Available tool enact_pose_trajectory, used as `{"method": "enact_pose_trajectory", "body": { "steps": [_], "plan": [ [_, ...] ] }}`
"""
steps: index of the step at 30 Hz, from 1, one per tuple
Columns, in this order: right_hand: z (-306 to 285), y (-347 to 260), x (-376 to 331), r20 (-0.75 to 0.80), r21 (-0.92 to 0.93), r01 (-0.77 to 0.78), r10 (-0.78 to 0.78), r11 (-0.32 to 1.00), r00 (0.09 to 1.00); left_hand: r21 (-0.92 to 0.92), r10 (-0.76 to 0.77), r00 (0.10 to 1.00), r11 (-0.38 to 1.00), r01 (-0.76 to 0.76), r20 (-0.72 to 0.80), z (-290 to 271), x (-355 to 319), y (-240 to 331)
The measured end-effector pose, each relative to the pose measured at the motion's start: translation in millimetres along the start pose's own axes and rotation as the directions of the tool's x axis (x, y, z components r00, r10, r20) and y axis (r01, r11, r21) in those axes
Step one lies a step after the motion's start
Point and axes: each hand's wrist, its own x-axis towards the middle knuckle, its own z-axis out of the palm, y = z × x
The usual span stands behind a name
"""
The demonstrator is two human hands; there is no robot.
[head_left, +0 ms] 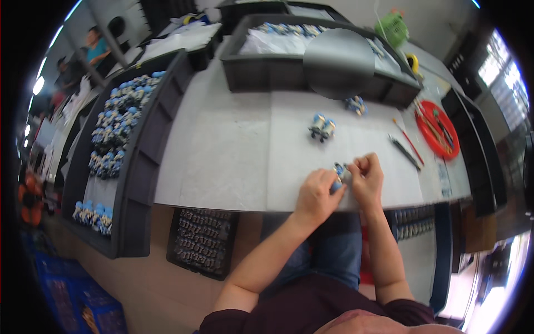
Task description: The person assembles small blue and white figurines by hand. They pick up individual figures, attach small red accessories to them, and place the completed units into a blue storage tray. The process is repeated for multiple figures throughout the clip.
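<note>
Grey table [233, 161]; both hands, left [317, 192] and right [367, 178], grip a small blue-and-white figurine [339, 170].

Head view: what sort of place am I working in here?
Probably a small factory or workshop bench for finishing figurines. Both hands, left hand and right hand, hold one small blue figurine; a dark tray on the left carries rows of similar ones, and brushes lie beside a red dish.
</note>
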Motion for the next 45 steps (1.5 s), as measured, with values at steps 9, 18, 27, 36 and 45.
{"method": "enact_pose_trajectory", "body": {
  "steps": [9, 18, 27, 36, 45],
  "plan": [
    [0, 6, -1, 0.055, 0.182, 0.021, -0.032, 0.983, 0.998, -0.022, 0.004, 0.998, 1.0, -0.006, -0.055, 2, -4, -6],
    [-2, -3, -6, 0.048, 0.242, 0.033, -0.046, 0.97, 0.998, -0.02, -0.019, 0.999, 1.0, 0.018, -0.029, 1, -11, -1],
    [6, 0, -6, 0.049, 0.099, 0.066, -0.071, 0.993, 0.996, -0.025, 0.001, 1.0, 1.0, -0.001, -0.029, 4, -7, -6],
    [-1, -1, 8, -0.006, -0.051, 0.014, -0.014, 0.999, 1.0, 0.017, 0.003, 1.0, 1.0, -0.003, -0.017, 3, 2, -6],
    [-55, 36, 24, -0.151, -0.258, -0.066, 0.027, 0.964, 0.988, -0.423, -0.308, 0.937, 0.836, 0.35, 0.167, -2, 0, -8]
  ]
}}
